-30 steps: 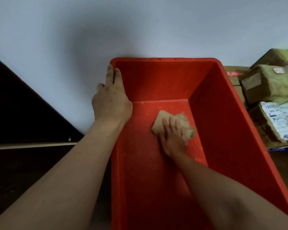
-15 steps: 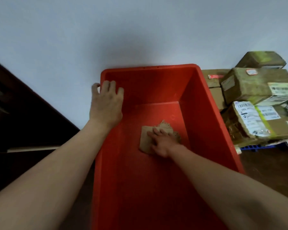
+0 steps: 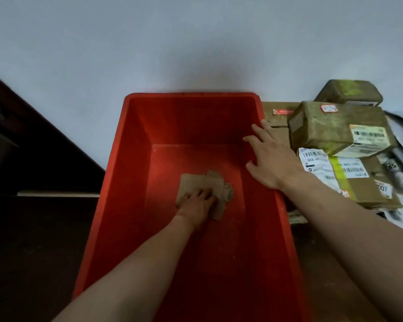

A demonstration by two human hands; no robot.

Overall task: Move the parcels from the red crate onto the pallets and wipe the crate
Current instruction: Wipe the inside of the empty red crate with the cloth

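Now left hand (image 3: 197,203) presses cloth (image 3: 215,182); right hand (image 3: 270,159) spread on crate (image 3: 135,140); label (image 3: 313,160) reads "502-60".

Inside the red crate (image 3: 130,182), bare floor is showing all around the cloth (image 3: 209,184) under the left hand (image 3: 197,203). The right hand (image 3: 269,159) is spreading over the crate's right side. Parcels (image 3: 335,126) are crowding just beside that side, and a wall (image 3: 196,54) is standing right behind.
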